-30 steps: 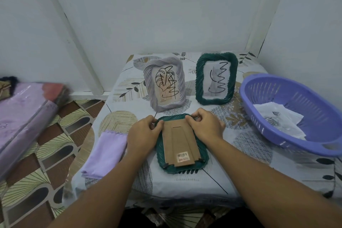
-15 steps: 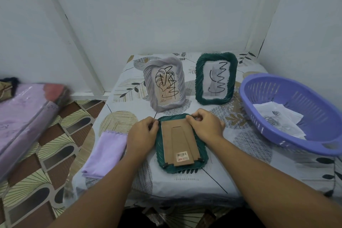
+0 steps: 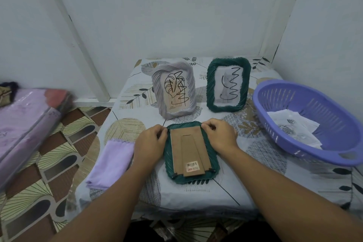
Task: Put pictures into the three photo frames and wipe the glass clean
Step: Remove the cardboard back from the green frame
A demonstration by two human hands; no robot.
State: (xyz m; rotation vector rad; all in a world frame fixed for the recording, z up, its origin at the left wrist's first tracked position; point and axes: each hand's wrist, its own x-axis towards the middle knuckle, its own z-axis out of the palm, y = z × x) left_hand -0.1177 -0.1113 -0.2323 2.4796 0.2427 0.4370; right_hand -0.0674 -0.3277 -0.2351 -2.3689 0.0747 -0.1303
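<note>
A dark green photo frame (image 3: 213,163) lies face down on the table in front of me, its brown cardboard back (image 3: 189,151) with a barcode sticker facing up. My left hand (image 3: 150,145) pinches the frame's far left corner, and my right hand (image 3: 221,136) pinches its far right corner. Behind it stand two frames holding pictures with black scribbles on the glass: a grey frame (image 3: 173,92) on the left and a green frame (image 3: 228,85) on the right. A folded lilac cloth (image 3: 111,165) lies left of my left hand.
A purple plastic basket (image 3: 306,122) with loose paper pictures (image 3: 294,125) sits at the table's right. The table (image 3: 255,179) has a leaf-patterned cover and stands in a white wall corner. A wrapped purple mattress (image 3: 25,122) lies on the patterned floor to the left.
My left hand's fingers shifted slightly outward along the frame's far left corner. The face-down frame and my right hand stay where they were.
</note>
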